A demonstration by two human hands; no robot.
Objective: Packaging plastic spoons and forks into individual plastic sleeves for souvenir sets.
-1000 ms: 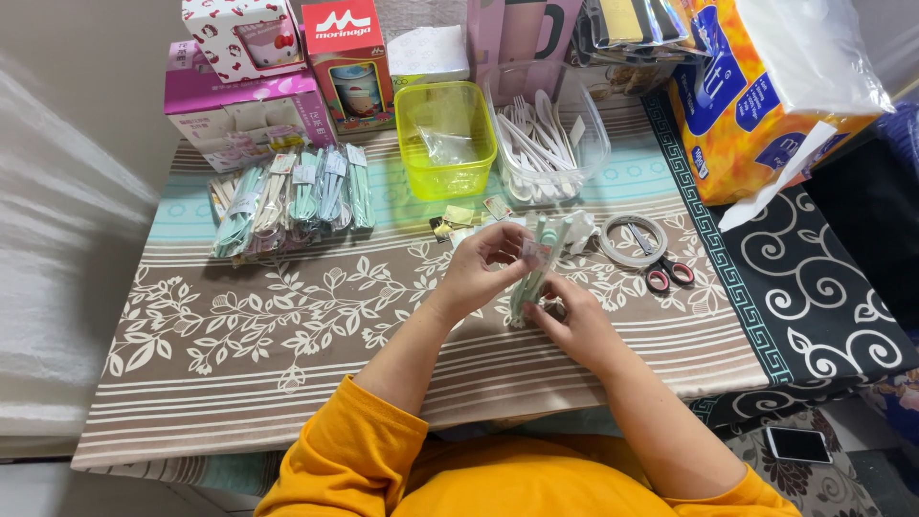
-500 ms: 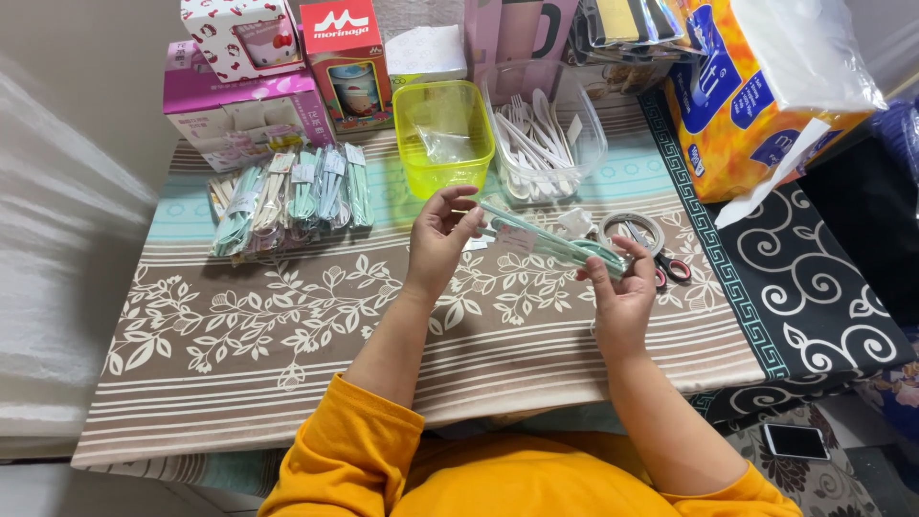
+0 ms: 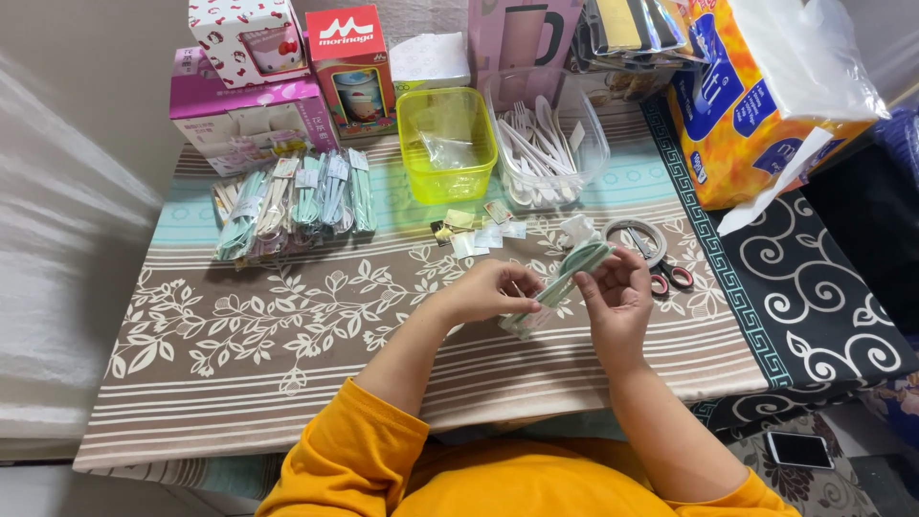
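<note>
Both my hands hold one clear packet of pale green plastic cutlery (image 3: 563, 282) just above the patterned tablecloth. My left hand (image 3: 488, 290) pinches its lower end. My right hand (image 3: 617, 292) grips its upper part, with the packet slanting up to the right. Small paper labels (image 3: 479, 232) lie scattered on the cloth just beyond my hands. A row of finished cutlery packets (image 3: 287, 201) lies at the left.
A yellow tub (image 3: 446, 144) and a clear tub of white plastic cutlery (image 3: 546, 139) stand behind the labels. A tape roll (image 3: 634, 235) and red-handled scissors (image 3: 668, 270) lie to the right. Boxes line the back; a large orange package (image 3: 756, 96) sits at the right. A phone (image 3: 797, 448) lies on the floor.
My left hand came back from near the yellow tub to the packet's lower end. The packet now slants more steeply and sits closer to me.
</note>
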